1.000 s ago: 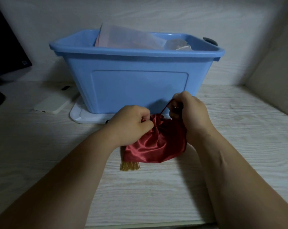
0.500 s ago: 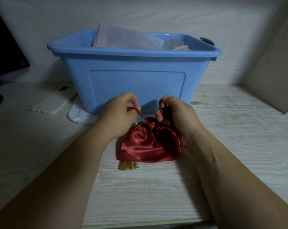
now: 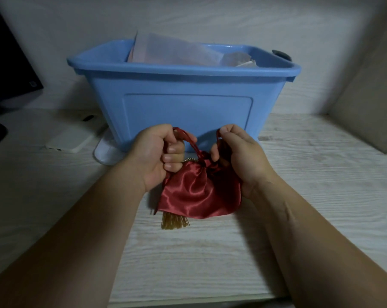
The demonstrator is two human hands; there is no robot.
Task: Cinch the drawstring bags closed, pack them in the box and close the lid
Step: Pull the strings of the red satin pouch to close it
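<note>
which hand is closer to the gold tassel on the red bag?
Left. The left hand grips a drawstring just above and left of the gold tassel; the right hand pinches the other drawstring across the red satin bag, farther up-right.

A pale wood-grain bench (image 3: pixel 321 174) runs beneath a back wall (image 3: pixel 210 16) of the same pale grain. At 3 o'clock a beige side panel (image 3: pixel 366 96) closes the corner. At 9 o'clock stands a dark monitor (image 3: pixel 8 70). The light is dim and cool.
</note>
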